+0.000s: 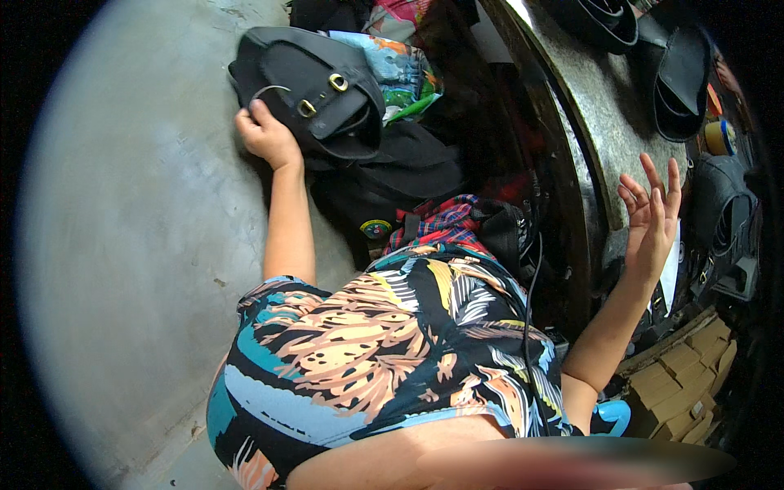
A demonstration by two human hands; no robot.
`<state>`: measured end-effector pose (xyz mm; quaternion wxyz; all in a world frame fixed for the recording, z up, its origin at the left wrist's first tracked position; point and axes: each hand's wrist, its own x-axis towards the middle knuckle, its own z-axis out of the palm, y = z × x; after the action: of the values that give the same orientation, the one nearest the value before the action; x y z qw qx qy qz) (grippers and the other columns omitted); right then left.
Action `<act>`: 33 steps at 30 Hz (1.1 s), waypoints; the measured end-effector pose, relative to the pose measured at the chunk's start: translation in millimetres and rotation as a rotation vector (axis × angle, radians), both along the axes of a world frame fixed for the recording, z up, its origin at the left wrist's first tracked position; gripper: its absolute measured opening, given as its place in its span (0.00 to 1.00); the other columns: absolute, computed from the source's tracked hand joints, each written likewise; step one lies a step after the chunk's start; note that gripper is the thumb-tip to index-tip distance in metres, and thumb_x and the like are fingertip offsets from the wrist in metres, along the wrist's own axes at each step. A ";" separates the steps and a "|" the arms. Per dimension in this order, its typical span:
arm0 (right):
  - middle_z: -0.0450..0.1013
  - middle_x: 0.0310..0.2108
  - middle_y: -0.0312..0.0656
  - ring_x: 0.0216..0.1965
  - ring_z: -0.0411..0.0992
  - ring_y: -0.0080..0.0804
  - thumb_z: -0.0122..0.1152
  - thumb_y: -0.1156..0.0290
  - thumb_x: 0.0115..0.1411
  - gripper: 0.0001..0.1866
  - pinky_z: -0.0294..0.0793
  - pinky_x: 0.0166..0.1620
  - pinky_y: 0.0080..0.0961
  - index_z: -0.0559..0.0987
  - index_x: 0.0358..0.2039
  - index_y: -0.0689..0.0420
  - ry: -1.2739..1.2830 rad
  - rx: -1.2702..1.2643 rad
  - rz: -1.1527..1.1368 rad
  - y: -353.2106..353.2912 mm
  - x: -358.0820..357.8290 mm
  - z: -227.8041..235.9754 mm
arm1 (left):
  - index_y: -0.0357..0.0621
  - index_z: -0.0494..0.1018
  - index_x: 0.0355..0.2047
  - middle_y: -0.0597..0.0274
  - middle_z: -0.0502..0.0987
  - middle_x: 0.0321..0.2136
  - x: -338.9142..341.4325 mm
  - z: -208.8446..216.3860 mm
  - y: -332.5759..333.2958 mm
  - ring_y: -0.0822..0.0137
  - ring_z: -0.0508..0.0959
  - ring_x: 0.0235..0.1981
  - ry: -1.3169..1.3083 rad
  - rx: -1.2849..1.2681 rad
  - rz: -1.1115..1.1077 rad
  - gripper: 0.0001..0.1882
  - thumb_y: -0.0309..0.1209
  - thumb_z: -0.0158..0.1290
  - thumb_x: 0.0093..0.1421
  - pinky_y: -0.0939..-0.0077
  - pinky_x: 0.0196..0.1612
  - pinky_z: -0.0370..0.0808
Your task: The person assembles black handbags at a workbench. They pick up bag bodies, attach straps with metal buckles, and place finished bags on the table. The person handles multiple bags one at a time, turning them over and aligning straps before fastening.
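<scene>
a person in a leaf-patterned top point(351, 335) holds a black bag point(273, 61) out at the left with one hand while the other is raised to the right. the left hand point(269, 140) has its grip closed on the bag's near edge — thumb on top, the other fingers mostly hidden — and the bag's flap shows two gold-coloured buckles point(307, 108). whether the bag is fully lifted or partly rests on what lies below cannot be told. just behind it is a brightly printed plastic bag point(396, 73); nearer the body are black cloth point(408, 175) with a round badge point(376, 227) and a red plaid cloth point(449, 219). the right hand point(652, 216), its grip bare and loosely spread with fingers slightly bent, is raised near the edge of a grey counter point(600, 106). toward the counter's far end sit more black bags point(682, 69), with a yellow round item point(719, 137) just beyond. folded cardboard point(682, 371) lies at lower right, and grey floor point(122, 220) fills the left side.
</scene>
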<state>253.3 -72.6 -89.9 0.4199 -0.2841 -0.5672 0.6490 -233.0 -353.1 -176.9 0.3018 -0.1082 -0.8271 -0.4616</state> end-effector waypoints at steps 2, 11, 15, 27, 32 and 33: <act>0.61 0.64 0.60 0.50 0.77 0.42 0.51 0.69 0.70 0.33 0.77 0.54 0.35 0.52 0.71 0.57 -0.017 -0.001 -0.014 -0.1 -1.6 -0.5 | 0.33 0.71 0.39 0.42 0.77 0.34 -10.5 3.9 -1.2 0.46 0.76 0.37 0.166 0.017 -0.010 0.16 0.38 0.54 0.67 0.57 0.44 0.72; 0.68 0.59 0.57 0.43 0.80 0.35 0.55 0.64 0.67 0.31 0.79 0.48 0.30 0.60 0.68 0.58 -0.063 0.113 -0.066 -0.7 8.0 4.0 | 0.58 0.73 0.59 0.57 0.70 0.61 16.9 47.3 33.1 0.46 0.64 0.65 0.235 -0.892 -0.625 0.23 0.38 0.55 0.62 0.44 0.63 0.62; 0.70 0.59 0.53 0.42 0.80 0.32 0.54 0.66 0.68 0.29 0.78 0.47 0.27 0.62 0.67 0.57 -0.062 0.053 -0.109 -1.5 8.9 3.2 | 0.56 0.71 0.61 0.60 0.67 0.65 22.1 58.1 55.1 0.45 0.61 0.67 -0.096 -1.096 -0.443 0.28 0.54 0.48 0.65 0.38 0.66 0.56; 0.72 0.56 0.51 0.40 0.80 0.29 0.56 0.64 0.67 0.27 0.80 0.46 0.25 0.66 0.65 0.54 -0.143 0.070 -0.066 -8.4 1.0 7.5 | 0.63 0.66 0.66 0.67 0.64 0.67 -75.9 -22.3 11.2 0.55 0.59 0.70 -0.042 -0.763 -0.726 0.24 0.45 0.41 0.72 0.41 0.69 0.43; 0.74 0.52 0.49 0.39 0.79 0.26 0.58 0.61 0.68 0.27 0.80 0.46 0.23 0.67 0.64 0.56 -0.105 0.100 -0.065 -13.1 0.5 18.9 | 0.61 0.66 0.66 0.72 0.64 0.68 -106.2 -26.6 10.2 0.57 0.55 0.72 -0.229 -0.631 -0.847 0.24 0.48 0.40 0.72 0.42 0.69 0.38; 0.75 0.51 0.48 0.39 0.79 0.25 0.57 0.61 0.68 0.25 0.79 0.46 0.23 0.69 0.63 0.56 -0.099 0.150 -0.073 -14.7 2.2 21.1 | 0.59 0.67 0.66 0.69 0.65 0.67 -107.5 -20.0 13.5 0.56 0.57 0.71 -0.265 -0.682 -0.846 0.25 0.49 0.40 0.72 0.46 0.70 0.42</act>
<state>255.5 -87.3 -68.8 0.4351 -0.3040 -0.6234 0.5741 -340.5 -339.6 -196.9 -0.0685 -0.4635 -0.8449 -0.2582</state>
